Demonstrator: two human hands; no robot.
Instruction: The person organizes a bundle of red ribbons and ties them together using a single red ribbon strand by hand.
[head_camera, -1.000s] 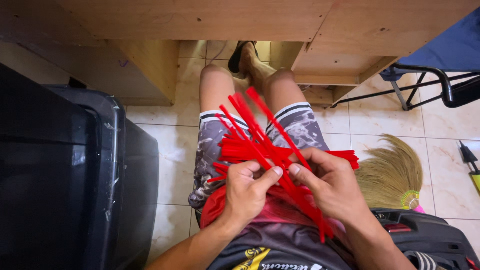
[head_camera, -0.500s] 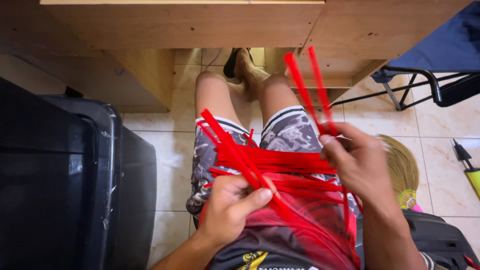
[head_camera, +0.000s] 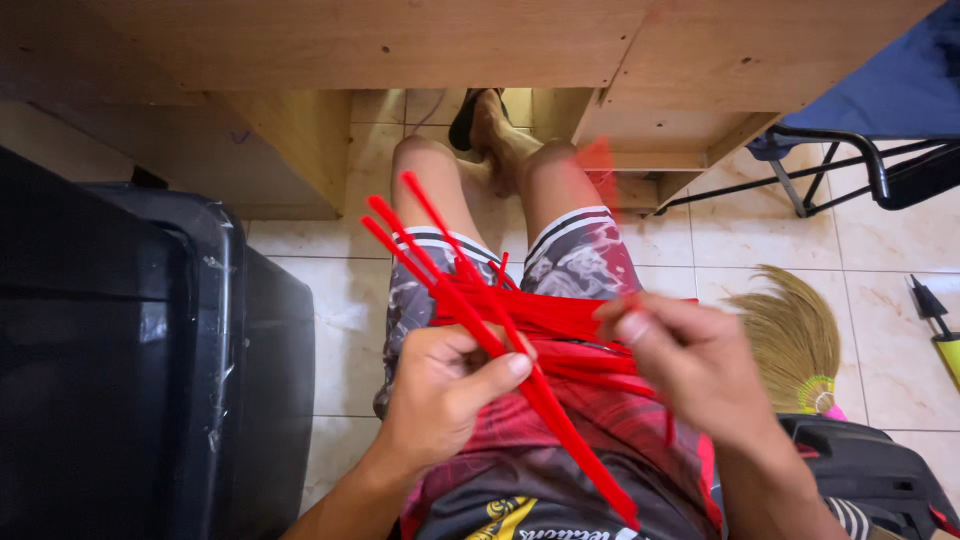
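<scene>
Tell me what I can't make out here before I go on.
Head view only:
- Right hand: motion-blurred, so its grip is unclear.
- Red strips: where they cross on the lap, the left hand covers part of them.
- Black case: cut off by the left edge.
- Straw broom: handle hidden behind the right arm.

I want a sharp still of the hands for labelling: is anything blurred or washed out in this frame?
Head view: the right hand is smeared by motion blur, with a faint red streak above it; the left hand and the red strips it pinches look sharp; a soft sheen lies on the black bin; the floor tiles are bright but not blown out.
</scene>
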